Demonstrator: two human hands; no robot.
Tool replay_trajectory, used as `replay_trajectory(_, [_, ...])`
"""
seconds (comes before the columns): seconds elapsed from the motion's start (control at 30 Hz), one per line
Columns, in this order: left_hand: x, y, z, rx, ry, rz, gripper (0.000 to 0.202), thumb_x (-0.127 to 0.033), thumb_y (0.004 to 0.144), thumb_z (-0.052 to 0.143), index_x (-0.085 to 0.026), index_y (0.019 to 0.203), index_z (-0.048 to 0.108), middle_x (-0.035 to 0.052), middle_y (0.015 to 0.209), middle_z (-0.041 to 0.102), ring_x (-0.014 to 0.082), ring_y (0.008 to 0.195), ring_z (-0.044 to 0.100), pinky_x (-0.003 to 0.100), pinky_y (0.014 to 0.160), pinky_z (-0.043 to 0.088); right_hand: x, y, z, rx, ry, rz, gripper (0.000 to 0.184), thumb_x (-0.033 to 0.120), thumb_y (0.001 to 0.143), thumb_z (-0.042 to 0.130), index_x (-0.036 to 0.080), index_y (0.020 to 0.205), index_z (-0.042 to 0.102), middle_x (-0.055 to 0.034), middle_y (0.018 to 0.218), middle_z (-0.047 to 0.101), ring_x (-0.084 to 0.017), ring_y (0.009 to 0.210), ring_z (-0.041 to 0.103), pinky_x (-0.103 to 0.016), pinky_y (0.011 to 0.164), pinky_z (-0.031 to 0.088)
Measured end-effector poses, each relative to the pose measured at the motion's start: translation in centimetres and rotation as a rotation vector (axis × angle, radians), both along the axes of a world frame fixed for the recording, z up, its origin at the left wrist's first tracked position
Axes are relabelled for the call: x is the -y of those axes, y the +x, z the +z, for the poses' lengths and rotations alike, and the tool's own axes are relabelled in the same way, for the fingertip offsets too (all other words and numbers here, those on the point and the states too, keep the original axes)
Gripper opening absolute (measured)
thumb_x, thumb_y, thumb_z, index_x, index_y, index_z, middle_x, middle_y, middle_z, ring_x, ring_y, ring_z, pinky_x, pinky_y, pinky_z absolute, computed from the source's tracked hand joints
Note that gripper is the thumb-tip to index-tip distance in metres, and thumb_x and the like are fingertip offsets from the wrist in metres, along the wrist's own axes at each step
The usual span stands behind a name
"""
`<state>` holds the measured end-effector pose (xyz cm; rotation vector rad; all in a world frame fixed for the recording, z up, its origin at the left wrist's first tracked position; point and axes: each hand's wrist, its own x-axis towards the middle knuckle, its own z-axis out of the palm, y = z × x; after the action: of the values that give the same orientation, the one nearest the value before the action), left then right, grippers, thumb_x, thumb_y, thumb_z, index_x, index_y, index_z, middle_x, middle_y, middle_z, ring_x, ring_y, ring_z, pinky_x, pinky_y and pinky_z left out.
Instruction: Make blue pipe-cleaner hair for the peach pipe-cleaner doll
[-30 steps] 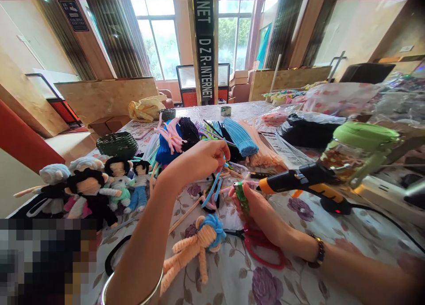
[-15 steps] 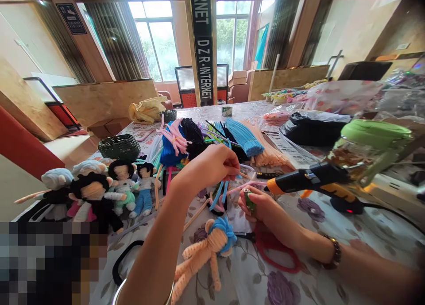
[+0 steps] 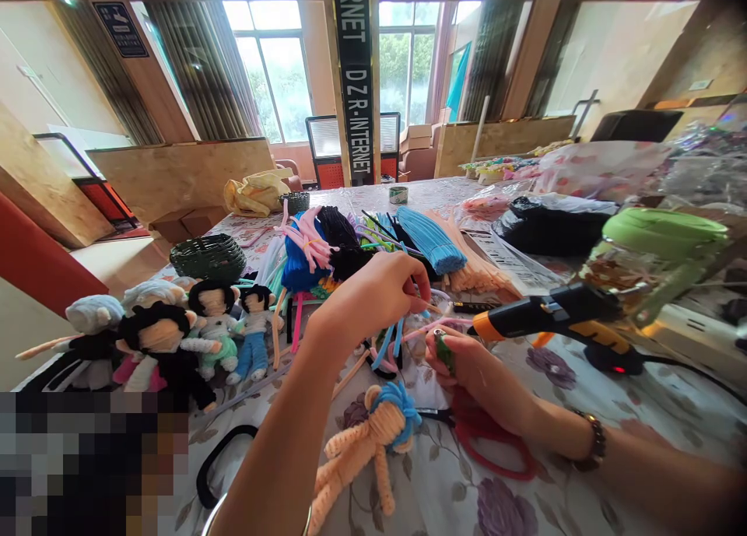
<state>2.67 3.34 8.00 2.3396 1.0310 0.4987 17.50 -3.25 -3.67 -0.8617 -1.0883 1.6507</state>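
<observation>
My left hand point(image 3: 385, 291) is closed in a pinch over the middle of the table, with a small blue tip of pipe cleaner point(image 3: 426, 313) showing at its fingertips. In my right hand point(image 3: 472, 365) is a small green lighter point(image 3: 446, 352), held upright with its metal top facing up; I see no flame. Blue pipe cleaner strips point(image 3: 383, 351) and pink ones lie below and between the hands. Nearer to me lies a peach pipe cleaner doll point(image 3: 359, 446) with blue hair. Red-handled scissors point(image 3: 525, 462) lie partly under my right hand.
Several finished dolls point(image 3: 157, 341) sit at left by a dark woven basket point(image 3: 208, 257). Bundles of pipe cleaners point(image 3: 429, 240) lie beyond my hands. At right stand a hot glue gun point(image 3: 548, 314) with a cord and a green-lidded jar point(image 3: 665, 229).
My left hand has shifted slightly to the right, its fingers still pinched. The right hand with the lighter has moved only a little to the right.
</observation>
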Motion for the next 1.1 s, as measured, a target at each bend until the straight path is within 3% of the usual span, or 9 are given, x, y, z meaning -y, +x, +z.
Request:
replay_trajectory(0.27, [0.33,-0.02,0.05,-0.178,-0.008,-0.045,0.012,-0.008,0.066,0.057,-0.015,0.076,0.062,-0.002,0.062,0.058,0.0094,0.058,0.052,0.022,0.053,0.036,-0.26,0.11,-0.6,0.001,0.0,-0.023,0.02,0.04,0.078,0.061,0.02,0.081,0.056,0.0048,0.064,0.032,-0.009,0.055,0.02,-0.022,0.047,0.018])
replay_trajectory(0.4, [0.35,0.11,0.03,-0.224,-0.007,-0.04,0.013,-0.009,0.068,0.057,-0.015,0.079,0.062,-0.0013,0.065,0.059,0.0101,0.06,0.053,0.022,0.055,0.037,-0.26,0.19,-0.6,0.023,0.014,0.003,0.023,0.042,0.078,0.06,0.02,0.078,0.055,0.0039,0.068,0.035,-0.009,0.056,0.021,-0.023,0.048,0.017])
replay_trajectory(0.77, [0.51,-0.08,0.29,-0.191,0.09,-0.049,0.013,-0.008,0.069,0.055,-0.015,0.079,0.061,-0.0019,0.069,0.058,0.0093,0.063,0.051,0.022,0.06,0.038,0.15,-0.06,0.13,0.114,0.076,0.057,0.023,0.039,0.079,0.051,0.019,0.068,0.046,0.0026,0.069,0.033,-0.011,0.058,0.022,-0.024,0.051,0.02])
replay_trajectory(0.9, [0.63,0.06,0.4,-0.185,0.071,-0.065,0.012,-0.008,0.069,0.056,-0.015,0.077,0.061,-0.0026,0.066,0.056,0.0091,0.063,0.05,0.022,0.059,0.037,-0.02,-0.09,-0.1,0.107,0.042,0.022,0.015,0.035,0.077,0.051,0.02,0.076,0.049,0.0035,0.067,0.032,-0.011,0.057,0.02,-0.024,0.049,0.016])
replay_trajectory(1.1, [0.67,0.11,0.35,-0.185,0.033,-0.082,0.015,-0.005,0.068,0.053,-0.015,0.078,0.061,-0.0026,0.065,0.056,0.0092,0.062,0.05,0.022,0.058,0.037,0.07,-0.18,-0.27,0.029,0.004,-0.041,0.01,0.032,0.079,0.048,0.023,0.083,0.046,0.0046,0.067,0.031,-0.011,0.057,0.019,-0.022,0.05,0.02])
